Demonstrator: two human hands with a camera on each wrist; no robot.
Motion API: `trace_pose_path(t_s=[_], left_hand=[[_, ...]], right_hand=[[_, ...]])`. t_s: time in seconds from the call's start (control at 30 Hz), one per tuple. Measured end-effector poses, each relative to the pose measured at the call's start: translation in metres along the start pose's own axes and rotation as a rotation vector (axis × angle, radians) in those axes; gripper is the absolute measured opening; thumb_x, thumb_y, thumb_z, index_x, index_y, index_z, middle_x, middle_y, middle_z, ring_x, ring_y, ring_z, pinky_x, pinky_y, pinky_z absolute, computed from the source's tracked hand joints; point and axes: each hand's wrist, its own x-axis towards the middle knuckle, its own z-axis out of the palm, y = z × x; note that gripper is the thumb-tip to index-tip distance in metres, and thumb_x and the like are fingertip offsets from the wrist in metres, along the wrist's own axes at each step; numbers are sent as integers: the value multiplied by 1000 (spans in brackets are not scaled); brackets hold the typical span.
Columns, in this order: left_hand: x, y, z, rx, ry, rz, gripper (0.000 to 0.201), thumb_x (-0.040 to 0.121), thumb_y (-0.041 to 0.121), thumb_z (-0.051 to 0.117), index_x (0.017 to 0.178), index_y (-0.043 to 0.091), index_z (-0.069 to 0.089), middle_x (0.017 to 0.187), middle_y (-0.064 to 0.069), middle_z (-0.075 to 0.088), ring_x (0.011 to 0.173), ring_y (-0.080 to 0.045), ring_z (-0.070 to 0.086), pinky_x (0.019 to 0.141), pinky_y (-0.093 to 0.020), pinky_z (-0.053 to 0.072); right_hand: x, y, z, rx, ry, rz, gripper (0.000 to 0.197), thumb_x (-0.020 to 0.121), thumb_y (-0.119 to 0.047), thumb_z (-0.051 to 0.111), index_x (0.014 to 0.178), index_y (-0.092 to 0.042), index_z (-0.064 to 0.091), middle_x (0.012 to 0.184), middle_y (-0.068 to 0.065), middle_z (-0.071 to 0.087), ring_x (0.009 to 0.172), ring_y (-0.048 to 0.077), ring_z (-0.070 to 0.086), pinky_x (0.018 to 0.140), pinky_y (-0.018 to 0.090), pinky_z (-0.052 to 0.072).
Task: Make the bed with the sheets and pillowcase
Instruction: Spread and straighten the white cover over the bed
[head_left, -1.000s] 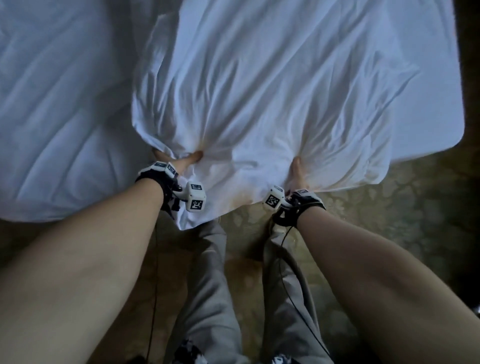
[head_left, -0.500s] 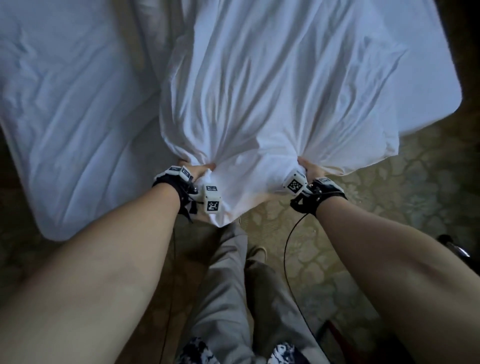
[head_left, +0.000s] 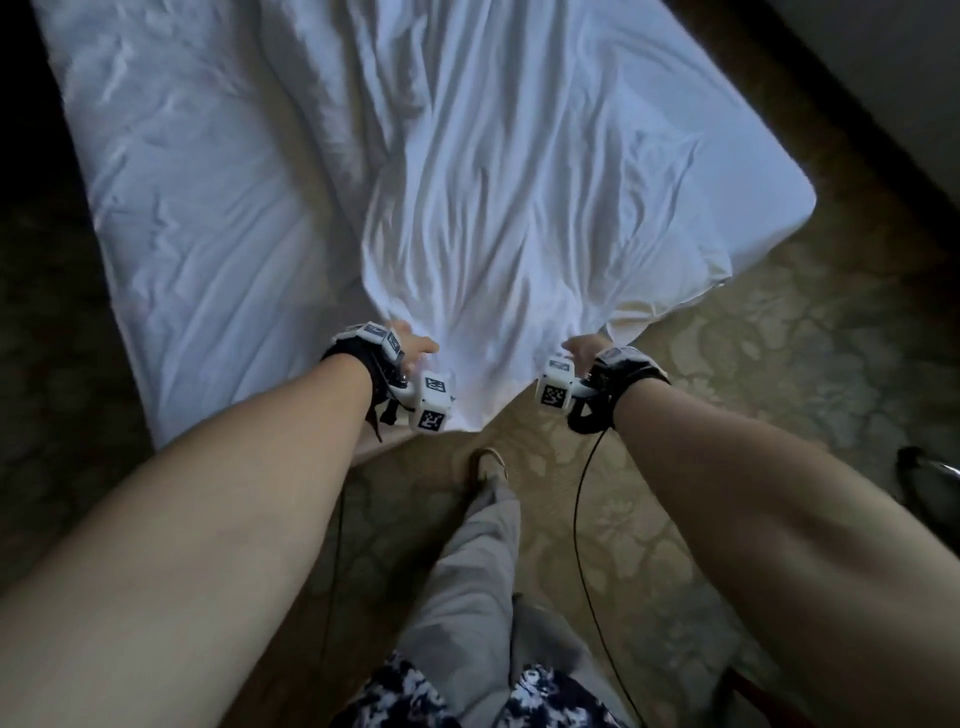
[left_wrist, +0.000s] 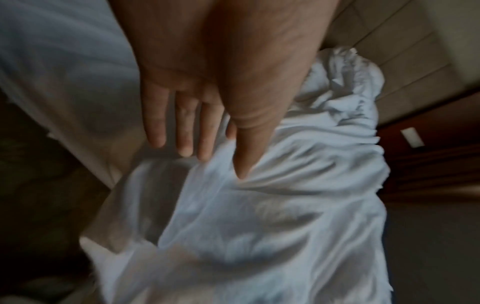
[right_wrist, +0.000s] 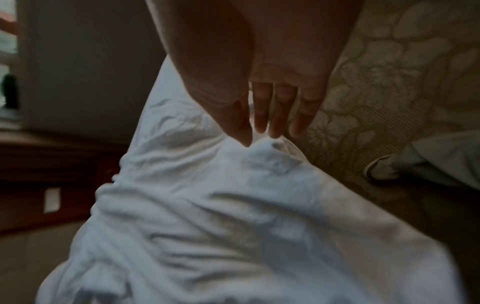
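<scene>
A loose white top sheet (head_left: 493, 182) lies crumpled along the right half of the bed, its near edge hanging over the foot end. The mattress (head_left: 182, 208) beside it wears a smoother white sheet. My left hand (head_left: 410, 345) sits at the sheet's near left edge. In the left wrist view this hand (left_wrist: 215, 162) has straight fingers and its thumb lies on the sheet (left_wrist: 259, 216). My right hand (head_left: 584, 345) is at the near right edge. Its fingers (right_wrist: 259, 137) are straight too, their tips touching a bunched fold of the sheet (right_wrist: 207, 205).
Patterned carpet (head_left: 753, 415) surrounds the bed. My legs in grey trousers (head_left: 478, 545) and one shoe (head_left: 488, 462) stand just before the foot end. A dark object (head_left: 914, 462) sits on the floor at right. Dark wooden furniture (left_wrist: 428, 154) stands beyond the bed.
Both hands gripped bunches of the sheet and drew it toward the foot end. Now their fingers have straightened, and the sheet lies longer and flatter on the bed.
</scene>
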Motion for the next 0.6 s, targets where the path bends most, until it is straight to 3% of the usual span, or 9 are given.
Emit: trace_pose_path(t_s=[0.07, 0.17, 0.2, 0.27, 0.33, 0.4, 0.47, 0.6], left_hand=[[-32, 2, -10, -116, -37, 67, 74, 77, 26, 76, 139, 6, 41, 111, -23, 63, 66, -21, 58, 65, -31, 49], [-96, 12, -34, -151, -25, 193, 57, 85, 25, 71, 134, 9, 47, 101, -12, 63, 63, -16, 52, 52, -25, 45], [-117, 17, -44, -147, -24, 229, 52, 86, 27, 70, 131, 12, 49, 103, -11, 63, 68, -17, 55, 53, -26, 47], [-157, 22, -64, -141, 12, 311, 43, 86, 30, 70, 124, 18, 53, 105, -7, 65, 77, -17, 57, 66, -33, 53], [-193, 27, -90, -151, 39, 383, 44, 85, 31, 71, 124, 20, 55, 104, -4, 66, 75, -14, 58, 65, -31, 53], [-227, 27, -118, -121, 98, 466, 44, 84, 32, 72, 123, 20, 57, 102, -2, 65, 74, -14, 61, 61, -29, 52], [-253, 25, -142, -89, 178, 545, 40, 84, 32, 72, 120, 19, 59, 101, -2, 65, 78, -16, 64, 66, -33, 54], [-295, 8, -203, -91, 369, 671, 29, 83, 29, 73, 107, 14, 66, 98, -6, 70, 79, -19, 68, 68, -31, 58]], right_hand=[[-18, 7, 5, 113, -9, -12, 50, 77, -23, 68, 124, -18, 52, 121, 6, 59, 87, 19, 65, 63, 29, 58], [-136, -31, 35, 135, 7, -63, 9, 84, -15, 66, 90, -21, 64, 93, 3, 66, 85, 19, 65, 82, 35, 53], [-175, -41, 43, 99, 17, -111, 9, 87, -10, 63, 85, -19, 64, 89, 3, 65, 87, 18, 64, 82, 34, 50], [-221, -56, 56, 38, 14, -215, 12, 90, -5, 60, 96, -13, 66, 94, 6, 63, 92, 19, 60, 82, 36, 46], [-255, -73, 67, -18, 14, -303, 26, 90, -6, 59, 115, -11, 64, 101, 9, 62, 95, 20, 60, 81, 35, 45], [-284, -91, 81, -92, 31, -377, 27, 90, -7, 60, 117, -9, 64, 100, 10, 63, 94, 20, 61, 77, 34, 45], [-305, -107, 96, -155, 53, -429, 26, 89, -8, 60, 114, -9, 65, 98, 10, 64, 92, 20, 62, 75, 33, 46], [-350, -144, 140, -345, 112, -568, 28, 88, -6, 61, 115, -1, 65, 92, 10, 59, 87, 20, 56, 69, 30, 42]])
